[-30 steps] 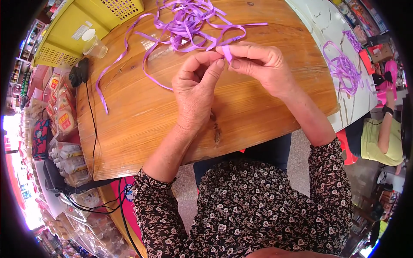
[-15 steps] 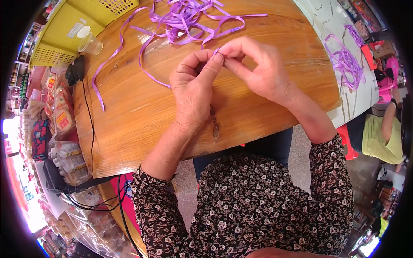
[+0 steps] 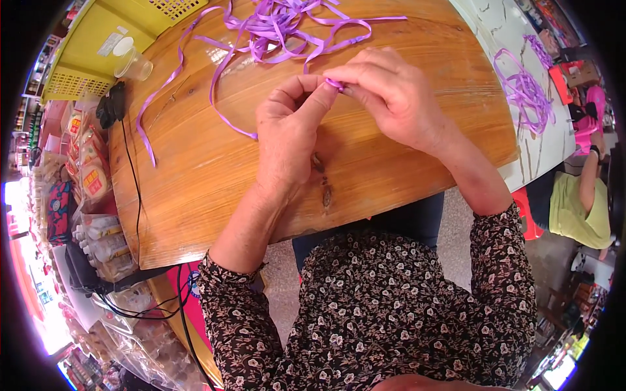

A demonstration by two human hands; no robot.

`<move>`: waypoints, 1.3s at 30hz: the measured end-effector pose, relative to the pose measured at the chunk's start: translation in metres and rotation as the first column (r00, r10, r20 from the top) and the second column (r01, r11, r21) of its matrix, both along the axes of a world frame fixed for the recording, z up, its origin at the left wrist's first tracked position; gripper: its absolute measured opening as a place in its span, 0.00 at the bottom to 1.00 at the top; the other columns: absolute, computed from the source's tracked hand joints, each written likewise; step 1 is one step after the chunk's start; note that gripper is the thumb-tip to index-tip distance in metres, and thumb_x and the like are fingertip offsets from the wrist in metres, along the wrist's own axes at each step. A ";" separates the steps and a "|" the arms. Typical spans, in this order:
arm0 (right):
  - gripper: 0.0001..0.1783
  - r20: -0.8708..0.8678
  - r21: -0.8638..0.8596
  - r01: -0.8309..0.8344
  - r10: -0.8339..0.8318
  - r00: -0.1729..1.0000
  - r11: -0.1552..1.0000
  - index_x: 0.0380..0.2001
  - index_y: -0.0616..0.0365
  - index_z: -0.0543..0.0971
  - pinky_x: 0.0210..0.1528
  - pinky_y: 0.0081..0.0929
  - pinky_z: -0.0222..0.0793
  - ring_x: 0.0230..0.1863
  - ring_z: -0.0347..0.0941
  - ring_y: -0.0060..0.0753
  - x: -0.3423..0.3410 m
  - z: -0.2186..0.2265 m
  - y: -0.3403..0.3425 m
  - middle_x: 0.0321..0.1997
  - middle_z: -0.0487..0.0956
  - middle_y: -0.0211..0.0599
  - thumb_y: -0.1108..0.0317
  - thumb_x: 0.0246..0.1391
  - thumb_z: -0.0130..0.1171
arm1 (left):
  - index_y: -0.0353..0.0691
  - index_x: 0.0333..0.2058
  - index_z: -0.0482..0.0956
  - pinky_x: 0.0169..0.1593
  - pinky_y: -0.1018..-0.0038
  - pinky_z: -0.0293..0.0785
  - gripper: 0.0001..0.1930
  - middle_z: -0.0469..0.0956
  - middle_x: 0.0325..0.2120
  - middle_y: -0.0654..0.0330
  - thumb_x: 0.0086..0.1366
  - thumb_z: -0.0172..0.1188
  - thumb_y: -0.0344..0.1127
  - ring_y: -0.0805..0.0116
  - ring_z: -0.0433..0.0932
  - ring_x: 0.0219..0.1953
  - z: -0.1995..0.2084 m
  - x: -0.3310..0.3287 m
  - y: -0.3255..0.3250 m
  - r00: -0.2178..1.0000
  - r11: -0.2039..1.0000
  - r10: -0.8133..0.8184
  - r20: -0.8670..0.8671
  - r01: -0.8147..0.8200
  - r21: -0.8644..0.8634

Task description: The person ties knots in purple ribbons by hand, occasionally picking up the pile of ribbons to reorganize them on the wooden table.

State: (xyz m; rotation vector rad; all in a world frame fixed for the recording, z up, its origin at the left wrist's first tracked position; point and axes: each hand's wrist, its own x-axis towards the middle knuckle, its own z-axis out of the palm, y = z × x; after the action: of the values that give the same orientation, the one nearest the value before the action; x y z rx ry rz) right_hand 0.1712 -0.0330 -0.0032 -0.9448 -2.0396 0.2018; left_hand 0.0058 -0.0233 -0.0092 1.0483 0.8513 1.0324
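Observation:
A small looped piece of purple ribbon (image 3: 334, 84) sits between my two hands above the wooden table. The thumb and forefinger of my left hand (image 3: 290, 127) pinch it from the left. From the right, the fingertips of my right hand (image 3: 398, 98) close on the same piece; a short darker end shows by them, too small to make out. Beyond the hands lies a tangled heap of purple ribbon (image 3: 280, 29). One strand curves down from it to my left hand, and another trails along the left side of the table.
A yellow plastic basket (image 3: 85, 49) stands at the far left, beside a clear cup (image 3: 135, 66) and a black object with a cable (image 3: 112, 104). More purple ribbon (image 3: 528, 98) lies on the white marbled table (image 3: 495, 39) at right. Another person in a yellow-green top (image 3: 577, 212) is at far right.
The purple loop between my fingertips has come more into sight. My right hand has turned slightly, its fingers now closer together over the ribbon.

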 end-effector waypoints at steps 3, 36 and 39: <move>0.16 0.225 0.282 -0.003 -0.063 0.972 0.960 0.36 0.63 0.77 0.34 0.23 0.65 0.32 0.71 0.30 0.007 0.000 0.005 0.31 0.76 0.34 0.77 0.38 0.59 | 0.33 0.33 0.76 0.30 0.87 0.64 0.07 0.74 0.25 0.67 0.57 0.59 0.30 0.84 0.68 0.27 -0.004 -0.001 0.003 0.999 1.000 -0.021 -0.045 0.021 -0.013; 0.04 -0.379 -0.464 -0.191 0.000 0.925 0.865 0.30 0.62 0.77 0.34 0.17 0.67 0.30 0.71 0.19 0.010 0.008 0.003 0.27 0.76 0.29 0.73 0.50 0.57 | 0.37 0.31 0.75 0.28 0.89 0.59 0.06 0.71 0.25 0.72 0.56 0.61 0.30 0.86 0.65 0.25 -0.003 0.000 0.003 0.993 0.997 -0.079 0.087 0.080 -0.007; 0.05 -0.609 -0.602 -0.418 -0.053 0.791 0.680 0.30 0.62 0.76 0.35 0.15 0.65 0.30 0.69 0.17 0.015 0.003 0.006 0.27 0.75 0.27 0.71 0.52 0.55 | 0.37 0.32 0.75 0.27 0.88 0.58 0.06 0.72 0.25 0.71 0.56 0.61 0.29 0.86 0.64 0.24 -0.001 0.002 0.000 0.977 0.992 -0.126 0.174 0.126 0.011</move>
State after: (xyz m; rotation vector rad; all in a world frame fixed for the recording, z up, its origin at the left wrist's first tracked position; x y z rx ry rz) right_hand 0.1857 -0.0269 -0.0002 -0.9360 -1.4346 1.3398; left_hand 0.0074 -0.0229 -0.0107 0.9833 0.6340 1.0004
